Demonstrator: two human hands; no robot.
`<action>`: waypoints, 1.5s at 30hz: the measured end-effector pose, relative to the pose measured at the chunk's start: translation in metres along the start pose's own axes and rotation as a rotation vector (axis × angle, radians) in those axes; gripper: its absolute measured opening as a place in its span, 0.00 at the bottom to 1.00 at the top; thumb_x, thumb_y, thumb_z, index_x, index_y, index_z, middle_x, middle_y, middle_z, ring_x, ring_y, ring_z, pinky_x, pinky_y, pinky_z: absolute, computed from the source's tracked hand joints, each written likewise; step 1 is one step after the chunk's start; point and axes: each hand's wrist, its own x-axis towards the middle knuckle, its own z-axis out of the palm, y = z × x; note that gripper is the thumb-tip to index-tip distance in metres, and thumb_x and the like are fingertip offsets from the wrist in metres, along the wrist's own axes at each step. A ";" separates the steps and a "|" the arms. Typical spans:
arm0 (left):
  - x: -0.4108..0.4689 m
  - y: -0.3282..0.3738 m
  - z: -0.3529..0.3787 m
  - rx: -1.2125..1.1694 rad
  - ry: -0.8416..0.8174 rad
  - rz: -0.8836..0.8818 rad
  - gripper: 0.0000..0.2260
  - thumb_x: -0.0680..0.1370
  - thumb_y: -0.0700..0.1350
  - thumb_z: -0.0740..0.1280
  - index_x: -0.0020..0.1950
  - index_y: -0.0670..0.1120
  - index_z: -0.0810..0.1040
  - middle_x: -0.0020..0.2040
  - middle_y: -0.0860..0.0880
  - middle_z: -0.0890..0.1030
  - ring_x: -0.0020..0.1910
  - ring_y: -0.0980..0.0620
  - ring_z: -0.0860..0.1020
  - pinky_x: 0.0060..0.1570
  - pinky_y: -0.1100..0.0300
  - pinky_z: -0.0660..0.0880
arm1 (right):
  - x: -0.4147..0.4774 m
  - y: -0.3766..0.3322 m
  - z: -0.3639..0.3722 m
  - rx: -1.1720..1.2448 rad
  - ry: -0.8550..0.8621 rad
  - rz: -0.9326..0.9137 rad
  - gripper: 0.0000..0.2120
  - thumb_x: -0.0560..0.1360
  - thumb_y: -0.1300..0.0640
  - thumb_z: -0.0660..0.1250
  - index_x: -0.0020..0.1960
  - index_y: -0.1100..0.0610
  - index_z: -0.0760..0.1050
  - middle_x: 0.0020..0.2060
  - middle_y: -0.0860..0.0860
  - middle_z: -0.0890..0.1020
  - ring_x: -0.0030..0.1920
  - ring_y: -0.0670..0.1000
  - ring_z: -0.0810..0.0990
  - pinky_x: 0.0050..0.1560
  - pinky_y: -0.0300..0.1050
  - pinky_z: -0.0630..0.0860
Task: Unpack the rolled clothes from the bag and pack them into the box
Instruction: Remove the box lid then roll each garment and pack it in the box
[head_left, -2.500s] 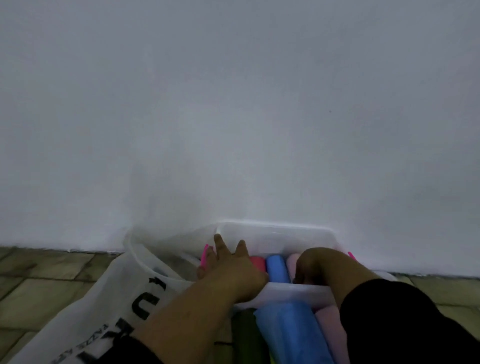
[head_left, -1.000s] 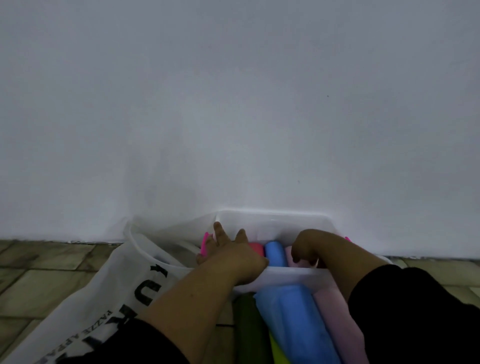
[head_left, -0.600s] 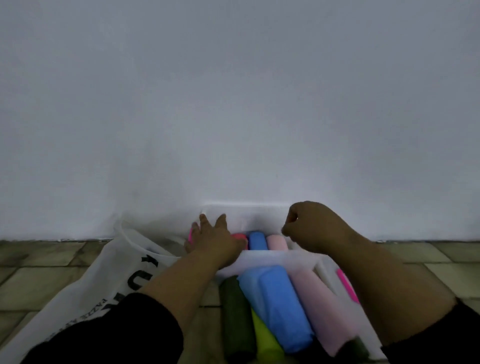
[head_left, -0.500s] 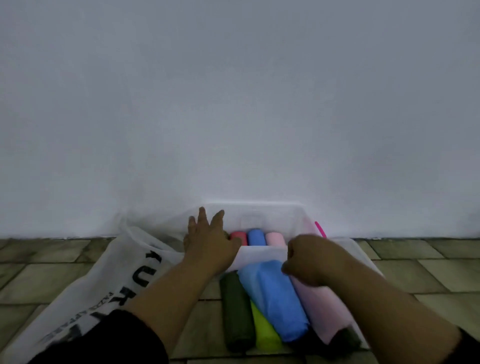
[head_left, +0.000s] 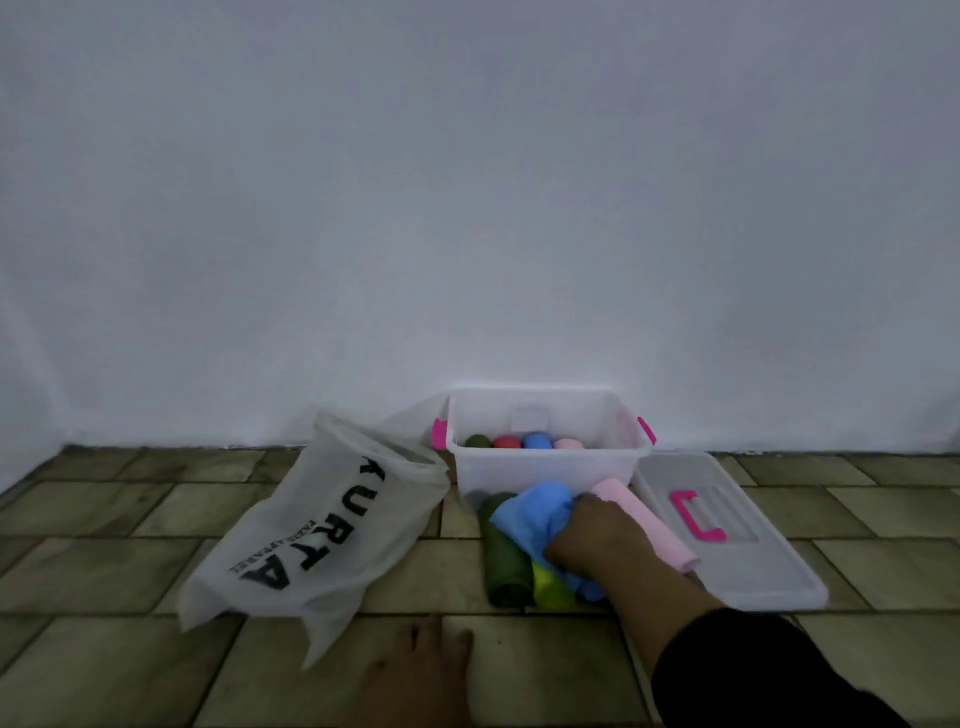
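Blue roll (head_left: 535, 514) clutched in right grip (head_left: 597, 535); left grip (head_left: 421, 660) flat on floor (head_left: 104, 665).

The left hand (head_left: 421, 670) is off the box (head_left: 545, 467) rim now and lies flat on the floor tiles (head_left: 104, 571) at 6 o'clock. The right hand (head_left: 597, 535) is out of the box too, closed around the blue roll (head_left: 535, 514) just at the box's 6 o'clock. The whole bag (head_left: 322, 530) and the lid (head_left: 727, 540) now show.

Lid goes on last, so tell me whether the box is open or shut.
Open. The box has no cover on it, and four rolled clothes show inside; its lid lies flat on the floor beside it.
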 end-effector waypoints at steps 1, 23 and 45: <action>-0.006 0.006 0.006 0.003 0.064 0.001 0.31 0.78 0.57 0.57 0.78 0.57 0.46 0.79 0.45 0.45 0.77 0.43 0.48 0.71 0.42 0.58 | -0.004 -0.001 0.005 -0.024 0.059 -0.034 0.25 0.71 0.48 0.68 0.65 0.57 0.69 0.61 0.55 0.76 0.61 0.54 0.75 0.62 0.48 0.73; -0.040 0.022 0.009 -1.656 0.043 -0.255 0.19 0.71 0.34 0.70 0.60 0.46 0.72 0.58 0.36 0.76 0.53 0.37 0.78 0.50 0.47 0.78 | -0.158 0.010 0.111 0.411 0.165 -0.203 0.52 0.60 0.30 0.68 0.75 0.48 0.51 0.73 0.50 0.55 0.72 0.50 0.58 0.67 0.40 0.62; -0.009 -0.014 -0.032 -1.070 0.706 -0.058 0.20 0.73 0.38 0.67 0.65 0.48 0.72 0.60 0.48 0.75 0.52 0.52 0.75 0.47 0.61 0.71 | -0.134 0.001 0.127 0.229 0.198 -0.331 0.39 0.54 0.31 0.62 0.64 0.39 0.64 0.71 0.52 0.54 0.69 0.56 0.56 0.64 0.49 0.63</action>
